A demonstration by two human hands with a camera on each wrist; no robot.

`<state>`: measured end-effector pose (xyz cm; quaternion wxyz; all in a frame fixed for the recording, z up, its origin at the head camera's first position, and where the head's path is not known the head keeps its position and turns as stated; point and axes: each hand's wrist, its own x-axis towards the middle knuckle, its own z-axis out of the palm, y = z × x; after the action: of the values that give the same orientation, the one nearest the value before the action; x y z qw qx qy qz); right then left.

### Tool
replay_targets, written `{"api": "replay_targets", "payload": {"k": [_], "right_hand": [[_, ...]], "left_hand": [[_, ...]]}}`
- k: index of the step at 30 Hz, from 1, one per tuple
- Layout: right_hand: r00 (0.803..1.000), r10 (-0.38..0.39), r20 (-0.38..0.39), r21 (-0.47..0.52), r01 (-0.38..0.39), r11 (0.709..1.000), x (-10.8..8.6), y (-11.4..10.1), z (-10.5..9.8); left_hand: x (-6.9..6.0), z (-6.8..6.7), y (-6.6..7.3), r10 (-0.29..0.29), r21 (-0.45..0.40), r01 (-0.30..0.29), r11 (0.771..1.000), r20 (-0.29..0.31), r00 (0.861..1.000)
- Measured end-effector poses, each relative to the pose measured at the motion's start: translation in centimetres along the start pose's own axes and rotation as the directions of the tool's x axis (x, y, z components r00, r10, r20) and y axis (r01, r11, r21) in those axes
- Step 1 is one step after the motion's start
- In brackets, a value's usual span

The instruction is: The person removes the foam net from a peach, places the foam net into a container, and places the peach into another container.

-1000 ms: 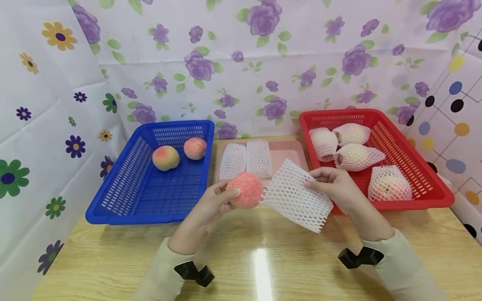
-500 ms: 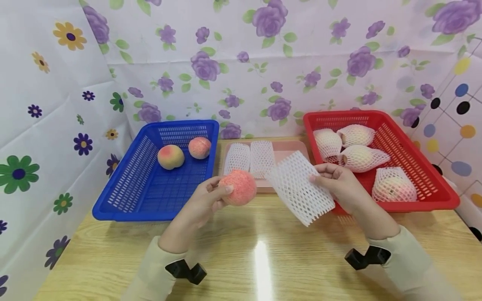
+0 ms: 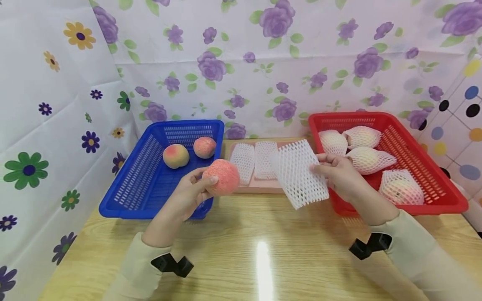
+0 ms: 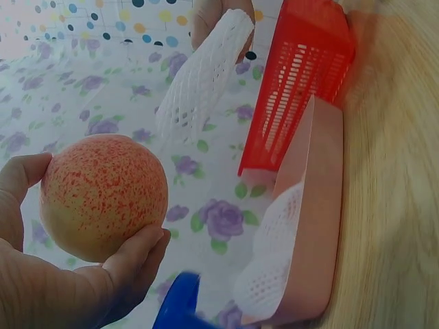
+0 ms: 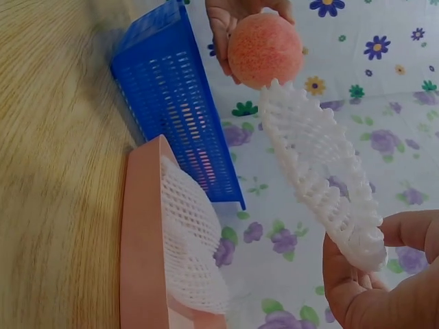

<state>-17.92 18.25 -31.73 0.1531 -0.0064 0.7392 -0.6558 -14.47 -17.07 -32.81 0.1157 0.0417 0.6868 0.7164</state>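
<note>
My left hand (image 3: 188,194) holds a pink-red peach (image 3: 222,177) between thumb and fingers, in the air by the blue basket's front right corner. In the left wrist view the peach (image 4: 103,199) shows a yellowish underside with red speckles. My right hand (image 3: 340,175) pinches a white foam net sleeve (image 3: 301,175) by its right edge, in front of the pink tray and beside the red basket. Seen from the right wrist, the sleeve (image 5: 322,171) has its mouth spread partly open toward the peach. A gap separates peach and sleeve in the head view.
At left a blue basket (image 3: 129,184) holds two peaches (image 3: 175,156). The pink tray (image 3: 260,189) between the baskets bears foam net sleeves (image 3: 242,161). At right, the red basket (image 3: 444,188) contains several net-wrapped fruits (image 3: 401,188). A floral cloth (image 3: 263,83) hangs behind the wooden table (image 3: 226,251).
My left hand has drawn the peach leftward and slightly up, away from the sleeve. The sleeve has risen a little and hangs more upright in my right hand. The head view has shifted slightly.
</note>
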Motion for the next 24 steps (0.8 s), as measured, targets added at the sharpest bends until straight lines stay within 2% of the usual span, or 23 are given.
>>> {"api": "replay_targets", "payload": {"k": [8,12,19,24], "right_hand": [[0.995,0.049,-0.083,0.001,-0.049,0.999,1.7,-0.9,0.4],[0.992,0.052,-0.118,-0.019,-0.055,0.998,2.6,-1.4,0.6],[0.978,0.064,-0.198,-0.048,-0.075,0.996,3.9,-2.2,0.8],[0.968,0.099,-0.229,-0.068,-0.117,0.991,5.2,-2.2,1.1]], "left_hand": [[0.0,-2.5,0.8,-0.005,0.066,0.010,0.998,-0.082,0.997],[0.1,-3.7,0.7,0.001,0.060,0.005,0.998,-0.107,0.994],[0.4,-5.1,0.4,0.025,0.053,-0.017,0.998,-0.152,0.988],[0.7,-6.6,0.3,0.042,0.118,-0.021,0.993,-0.179,0.983]]}}
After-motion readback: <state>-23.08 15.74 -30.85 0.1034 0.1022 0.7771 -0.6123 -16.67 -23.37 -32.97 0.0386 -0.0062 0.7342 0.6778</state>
